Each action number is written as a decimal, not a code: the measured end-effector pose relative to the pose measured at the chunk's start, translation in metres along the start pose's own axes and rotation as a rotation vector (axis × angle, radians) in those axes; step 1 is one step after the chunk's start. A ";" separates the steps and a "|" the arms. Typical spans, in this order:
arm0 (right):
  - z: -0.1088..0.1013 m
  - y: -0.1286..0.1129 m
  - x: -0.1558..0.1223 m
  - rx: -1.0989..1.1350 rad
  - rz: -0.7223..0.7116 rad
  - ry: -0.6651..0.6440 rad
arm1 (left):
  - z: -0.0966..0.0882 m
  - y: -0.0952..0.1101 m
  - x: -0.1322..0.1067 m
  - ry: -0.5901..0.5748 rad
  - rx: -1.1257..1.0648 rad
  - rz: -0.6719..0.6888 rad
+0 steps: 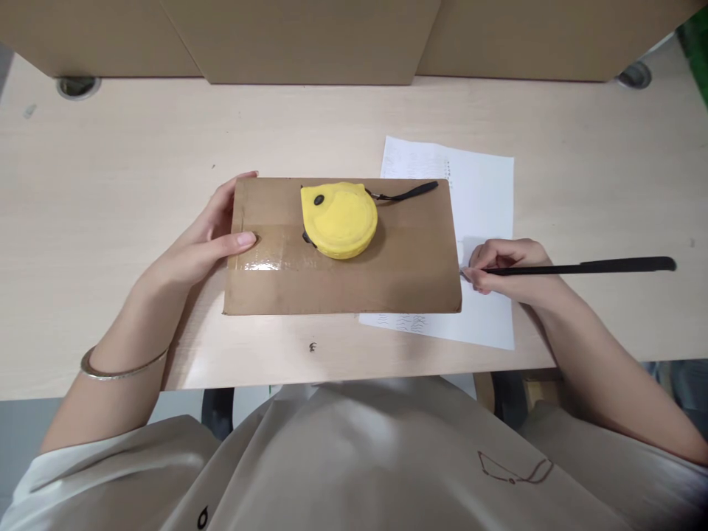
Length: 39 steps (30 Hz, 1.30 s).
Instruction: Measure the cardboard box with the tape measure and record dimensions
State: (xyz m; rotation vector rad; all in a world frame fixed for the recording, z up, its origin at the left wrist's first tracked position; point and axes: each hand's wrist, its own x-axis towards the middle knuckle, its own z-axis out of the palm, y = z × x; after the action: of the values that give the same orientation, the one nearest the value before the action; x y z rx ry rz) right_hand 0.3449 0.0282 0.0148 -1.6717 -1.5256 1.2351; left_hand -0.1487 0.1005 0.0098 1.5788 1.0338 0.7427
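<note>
A cardboard box (409, 273) is in front of me, its top crossed by clear packing tape. My left hand (207, 240) grips the box's left end, thumb on the top face and the other fingers mostly hidden behind the edge. On the box lies a yellow tape measure (340, 221) with a black wrist strap (412, 193) stretching right. My right hand (506, 265) pinches a slim black pen (586, 267), its tip close to the box's right edge and its thicker end pointing right. Whether the tip touches the box, I cannot tell.
White paper (484, 199) with handwriting lies on the table (138, 147), partly under the box and my right hand. Large cardboard panels (310, 37) stand along the back. Round cable holes (79, 87) sit near both back corners. A small dark mark (313, 346) is near the front edge.
</note>
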 end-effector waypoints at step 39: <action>-0.003 -0.002 -0.002 0.050 0.047 0.031 | 0.001 0.003 -0.001 0.013 -0.001 -0.024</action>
State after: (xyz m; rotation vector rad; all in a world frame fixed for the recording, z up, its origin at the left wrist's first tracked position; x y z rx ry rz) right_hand 0.3466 0.0269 0.0188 -1.6958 -1.4331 1.2550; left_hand -0.1475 0.0991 0.0123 1.5602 1.0594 0.7377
